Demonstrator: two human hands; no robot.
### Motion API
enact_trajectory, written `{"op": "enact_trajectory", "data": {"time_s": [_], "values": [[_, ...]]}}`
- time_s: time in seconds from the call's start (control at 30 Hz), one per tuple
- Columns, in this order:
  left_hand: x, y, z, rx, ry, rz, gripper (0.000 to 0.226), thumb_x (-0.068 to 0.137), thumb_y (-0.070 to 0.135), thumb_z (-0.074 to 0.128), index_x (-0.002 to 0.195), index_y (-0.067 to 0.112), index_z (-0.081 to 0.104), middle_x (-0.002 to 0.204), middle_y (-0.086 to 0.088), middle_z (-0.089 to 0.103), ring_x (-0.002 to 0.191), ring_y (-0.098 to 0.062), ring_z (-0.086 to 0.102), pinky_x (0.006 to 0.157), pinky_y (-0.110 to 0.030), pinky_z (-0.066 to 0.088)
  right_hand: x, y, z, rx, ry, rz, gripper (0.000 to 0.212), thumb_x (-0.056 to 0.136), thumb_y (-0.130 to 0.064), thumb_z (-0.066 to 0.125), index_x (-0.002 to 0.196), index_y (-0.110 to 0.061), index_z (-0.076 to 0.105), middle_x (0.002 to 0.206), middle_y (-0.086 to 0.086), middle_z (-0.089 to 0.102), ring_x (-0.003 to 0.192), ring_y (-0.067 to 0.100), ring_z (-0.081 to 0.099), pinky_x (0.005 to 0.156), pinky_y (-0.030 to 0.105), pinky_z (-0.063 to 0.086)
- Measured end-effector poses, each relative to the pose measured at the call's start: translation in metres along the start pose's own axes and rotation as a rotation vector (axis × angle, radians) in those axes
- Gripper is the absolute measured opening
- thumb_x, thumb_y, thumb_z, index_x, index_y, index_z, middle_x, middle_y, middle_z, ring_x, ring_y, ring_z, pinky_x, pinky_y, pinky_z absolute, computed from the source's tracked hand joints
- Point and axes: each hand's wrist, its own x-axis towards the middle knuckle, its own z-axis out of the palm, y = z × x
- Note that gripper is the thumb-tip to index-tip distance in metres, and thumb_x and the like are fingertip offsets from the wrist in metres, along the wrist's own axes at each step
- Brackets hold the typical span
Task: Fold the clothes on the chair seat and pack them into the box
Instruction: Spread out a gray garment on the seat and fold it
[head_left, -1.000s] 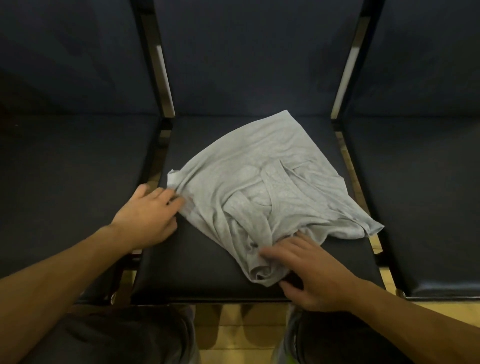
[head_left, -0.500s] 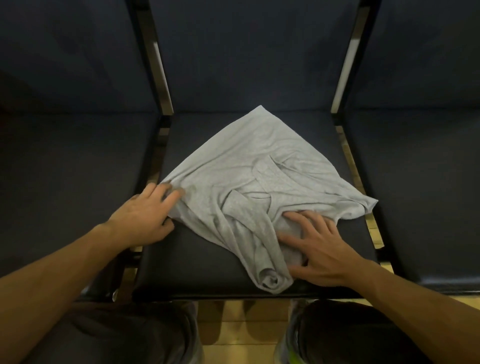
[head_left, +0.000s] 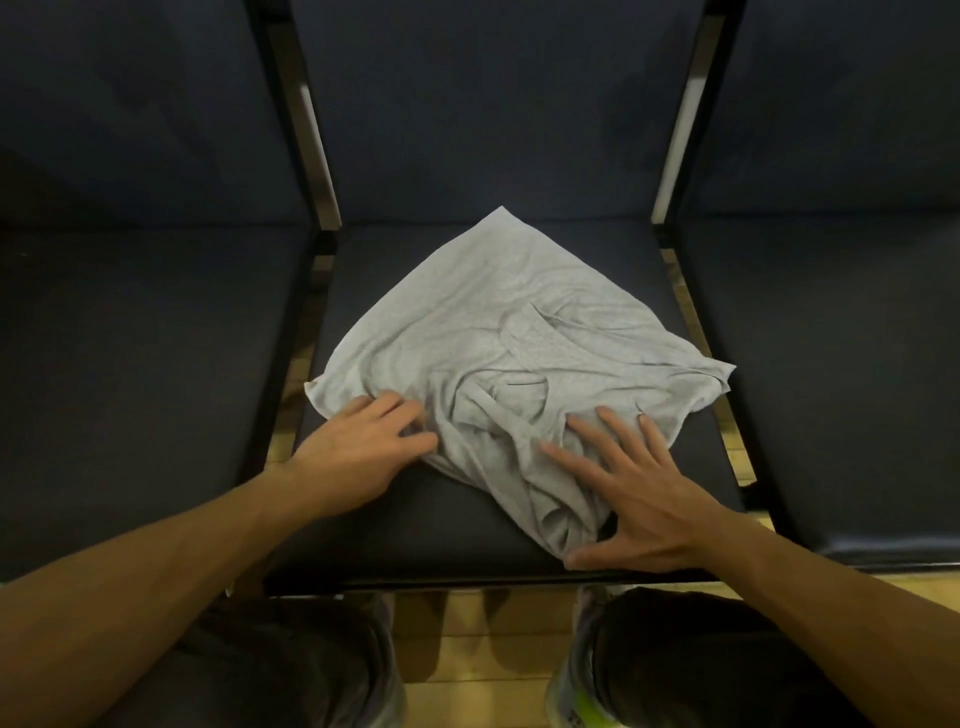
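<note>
On middle chair seat (head_left: 426, 525), head view: grey shirt (head_left: 498, 338) now spread wider, still rumpled. Left hand (head_left: 358, 452) has moved onto its left corner, fingers lightly bent, pressing. Right hand (head_left: 628, 483) slid inward, fingers splayed flat on near folds. Smoothing under way; folding not begun. Box not in view.

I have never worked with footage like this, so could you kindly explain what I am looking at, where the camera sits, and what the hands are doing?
There is no machine here: a person wears a camera on the head, looking forward and down. The left hand and right hand belong to that person. Both lie with fairly straight fingers on a crumpled grey shirt, pressing it flat rather than gripping it. The shirt lies on the dark chair seat, with similar seats on either side. The person's knees and shoes show below. No box is in view.
</note>
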Motion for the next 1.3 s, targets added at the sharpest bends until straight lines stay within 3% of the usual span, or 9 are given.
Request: {"op": "enact_trajectory", "data": {"time_s": [0.17, 0.3, 0.43, 0.6, 0.73, 0.87, 1.07, 1.2, 1.3], "values": [[-0.02, -0.019, -0.02, 0.004, 0.027, 0.151, 0.031, 0.087, 0.026, 0.075, 0.108, 0.032, 0.052, 0.119, 0.005, 0.058, 0.107, -0.015, 0.057, 0.084, -0.029, 0.052, 0.001, 0.017, -0.004, 0.027, -0.014, 0.026, 0.104, 0.067, -0.101, 0.035, 0.151, -0.058, -0.009, 0.165, -0.014, -0.022, 0.148, 0.017, -0.033, 0.121, 0.058, -0.009], [-0.025, -0.021, -0.025, -0.015, 0.048, 0.124, 0.032, 0.088, 0.026, 0.078, 0.107, 0.029, 0.052, 0.114, 0.002, 0.059, 0.106, -0.017, 0.058, 0.088, -0.035, 0.054, 0.001, 0.011, -0.013, 0.094, 0.094, 0.022, 0.094, 0.072, -0.094, 0.043, 0.151, -0.058, 0.008, 0.162, -0.008, 0.013, 0.152, 0.018, 0.002, 0.124, 0.052, 0.005], [-0.016, -0.014, -0.008, 0.036, 0.015, 0.023, 0.045, 0.085, 0.017, 0.07, 0.128, 0.023, 0.057, 0.13, 0.0, 0.058, 0.12, -0.021, 0.056, 0.098, -0.042, 0.053, -0.004, -0.014, -0.003, -0.039, 0.232, -0.186, 0.061, 0.082, -0.067, 0.053, 0.139, -0.047, 0.044, 0.141, -0.001, 0.042, 0.131, 0.024, 0.039, 0.109, 0.045, 0.037], [-0.014, -0.034, 0.003, 0.094, 0.025, -0.199, 0.047, 0.079, 0.012, 0.07, 0.125, 0.014, 0.061, 0.132, -0.007, 0.061, 0.124, -0.03, 0.057, 0.103, -0.05, 0.047, -0.002, -0.019, 0.015, 0.164, 0.256, -0.197, 0.031, 0.09, -0.033, 0.056, 0.121, -0.032, 0.058, 0.132, -0.009, 0.055, 0.128, 0.013, 0.048, 0.117, 0.04, 0.033], [-0.016, -0.042, 0.001, -0.04, 0.062, -0.264, 0.027, 0.091, 0.018, 0.045, 0.114, 0.02, 0.06, 0.112, -0.004, 0.068, 0.108, -0.027, 0.063, 0.103, -0.044, 0.049, -0.005, -0.019, 0.0, 0.506, 0.22, -0.066, 0.011, 0.099, -0.024, 0.052, 0.109, -0.027, 0.049, 0.092, -0.007, 0.062, 0.081, 0.013, 0.058, 0.074, 0.037, 0.05], [-0.023, -0.03, -0.021, -0.36, -0.164, -0.38, 0.019, 0.1, 0.014, 0.042, 0.093, 0.031, 0.043, 0.072, 0.007, 0.052, 0.067, -0.009, 0.051, 0.06, -0.028, 0.038, -0.013, -0.014, -0.017, 0.87, 0.246, 0.151, 0.012, 0.106, -0.022, 0.045, 0.099, -0.027, 0.053, 0.084, -0.008, 0.058, 0.076, 0.008, 0.057, 0.067, 0.031, 0.046], [-0.034, -0.013, -0.035, -0.785, -0.553, -0.251, 0.013, 0.088, 0.064, 0.064, 0.093, 0.053, 0.061, 0.091, 0.026, 0.065, 0.084, -0.001, 0.063, 0.072, -0.025, 0.053, -0.026, -0.002, -0.044, 1.035, -0.175, 0.294, 0.021, 0.086, -0.052, 0.064, 0.104, -0.043, 0.059, 0.106, -0.024, 0.06, 0.092, -0.007, 0.061, 0.072, 0.006, 0.046], [-0.006, -0.024, -0.057, -0.768, -0.41, -0.169, 0.012, 0.092, 0.043, 0.073, 0.084, 0.044, 0.063, 0.086, 0.019, 0.065, 0.08, -0.003, 0.063, 0.072, -0.027, 0.05, -0.029, 0.012, -0.052, 0.989, 0.132, 0.321, 0.016, 0.092, -0.025, 0.07, 0.107, -0.03, 0.065, 0.1, -0.008, 0.069, 0.092, 0.004, 0.067, 0.073, 0.014, 0.052], [0.024, -0.045, -0.069, -1.029, -0.192, -0.365, 0.007, 0.094, 0.023, 0.071, 0.096, 0.03, 0.07, 0.097, 0.003, 0.074, 0.092, -0.015, 0.073, 0.082, -0.038, 0.058, -0.021, 0.033, -0.053, 1.066, 0.444, 0.479, 0.021, 0.096, -0.024, 0.065, 0.117, -0.023, 0.061, 0.102, -0.008, 0.068, 0.092, 0.008, 0.066, 0.073, 0.023, 0.052]]}}
